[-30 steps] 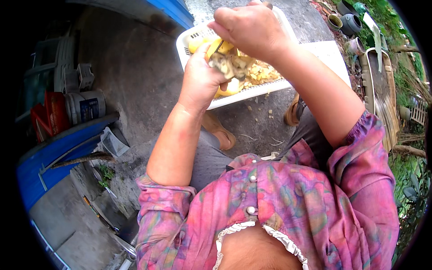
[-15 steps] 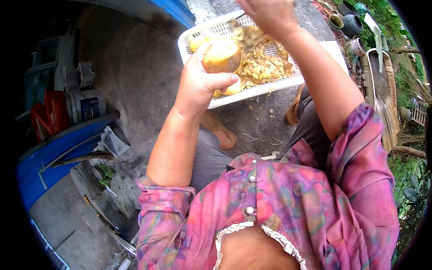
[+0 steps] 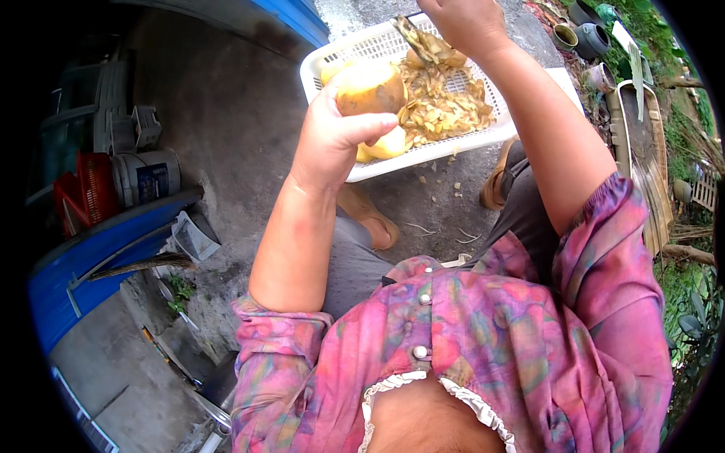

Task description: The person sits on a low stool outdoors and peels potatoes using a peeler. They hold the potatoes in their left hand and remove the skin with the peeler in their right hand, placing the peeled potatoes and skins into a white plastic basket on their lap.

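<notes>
My left hand point(image 3: 321, 143) is closed round a large, partly peeled potato point(image 3: 370, 89), yellow with a brown patch of skin, held over the near left part of a white plastic basket point(image 3: 423, 161). Peeled yellow potatoes point(image 3: 389, 145) lie below it in the basket. At the far right rim, my right hand point(image 3: 470, 26) is closed on a bladed peeling tool point(image 3: 424, 39); its blade looks smeared with peel and its handle is mostly hidden. Brown and yellow potato peelings point(image 3: 449, 109) are heaped across the basket's right half. An unpeeled brown potato point(image 3: 453, 59) shows partly behind the tool.
The basket stands on concrete ground point(image 3: 226, 113) before my sandalled feet point(image 3: 381, 230), with scraps of peel nearby. To the left are a red crate point(image 3: 94, 189), a white bucket point(image 3: 147, 177) and a blue panel point(image 3: 98, 260). Pots point(image 3: 591, 41) and plants line the right.
My right hand and the blurred tool have shifted slightly right, and the tool now shows clearly. The potato in my left hand has turned or tilted a little.
</notes>
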`<state>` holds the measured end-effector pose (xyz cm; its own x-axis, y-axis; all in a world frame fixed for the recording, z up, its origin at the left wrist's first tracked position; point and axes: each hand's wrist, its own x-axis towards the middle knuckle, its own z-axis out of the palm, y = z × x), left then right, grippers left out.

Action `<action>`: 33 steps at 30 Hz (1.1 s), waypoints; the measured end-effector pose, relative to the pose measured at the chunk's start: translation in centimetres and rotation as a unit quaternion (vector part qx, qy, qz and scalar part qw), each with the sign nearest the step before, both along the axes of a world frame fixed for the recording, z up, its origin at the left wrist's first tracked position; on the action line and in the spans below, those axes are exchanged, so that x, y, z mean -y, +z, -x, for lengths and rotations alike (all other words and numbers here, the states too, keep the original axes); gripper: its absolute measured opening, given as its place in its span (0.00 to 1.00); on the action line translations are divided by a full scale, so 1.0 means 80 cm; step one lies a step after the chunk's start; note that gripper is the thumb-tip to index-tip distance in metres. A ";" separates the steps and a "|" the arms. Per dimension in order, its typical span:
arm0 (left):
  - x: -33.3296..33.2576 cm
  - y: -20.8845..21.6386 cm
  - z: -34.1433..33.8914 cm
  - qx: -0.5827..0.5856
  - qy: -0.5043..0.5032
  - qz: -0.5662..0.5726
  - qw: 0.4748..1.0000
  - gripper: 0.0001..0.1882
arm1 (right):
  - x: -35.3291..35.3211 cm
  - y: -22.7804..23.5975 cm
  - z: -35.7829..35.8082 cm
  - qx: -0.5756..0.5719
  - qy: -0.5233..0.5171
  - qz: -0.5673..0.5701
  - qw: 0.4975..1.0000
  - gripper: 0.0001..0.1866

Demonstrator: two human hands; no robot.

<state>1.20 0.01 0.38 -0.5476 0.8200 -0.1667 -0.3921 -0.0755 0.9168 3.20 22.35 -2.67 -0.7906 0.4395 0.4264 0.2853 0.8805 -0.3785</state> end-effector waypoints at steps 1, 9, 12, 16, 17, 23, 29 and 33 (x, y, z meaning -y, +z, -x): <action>0.004 -0.006 0.010 0.030 -0.021 -0.001 0.999 0.27 | 0.006 0.005 0.000 -0.010 0.006 0.012 1.000 0.14; 0.000 -0.027 0.014 0.223 -0.006 -0.043 0.974 0.28 | 0.032 0.013 -0.006 0.019 0.062 0.000 0.998 0.15; 0.001 -0.033 0.015 0.186 0.033 0.001 0.982 0.28 | 0.050 0.029 -0.008 0.023 0.112 0.011 0.993 0.15; -0.021 -0.023 -0.012 0.157 0.190 0.024 0.969 0.25 | 0.094 0.064 -0.030 0.066 0.145 -0.238 0.958 0.12; -0.015 -0.025 -0.011 0.128 0.175 0.047 0.975 0.25 | 0.096 0.053 -0.026 0.017 0.157 -0.215 0.964 0.12; -0.014 -0.008 -0.021 0.057 0.157 -0.001 0.986 0.23 | 0.011 -0.005 -0.003 0.030 0.040 -0.068 0.996 0.13; -0.004 -0.027 -0.004 0.010 0.134 0.047 0.990 0.25 | 0.064 0.026 -0.009 -0.022 0.137 -0.064 0.988 0.14; -0.015 -0.020 -0.016 0.009 0.164 0.005 0.986 0.26 | 0.056 0.008 -0.004 -0.045 0.148 -0.050 0.987 0.13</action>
<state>2.52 1.17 -1.22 -0.7796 0.5978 -0.1867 -0.3653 -0.1919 0.9109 3.49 17.85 -2.03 -0.8350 0.1463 0.5305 -0.0211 0.9548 -0.2966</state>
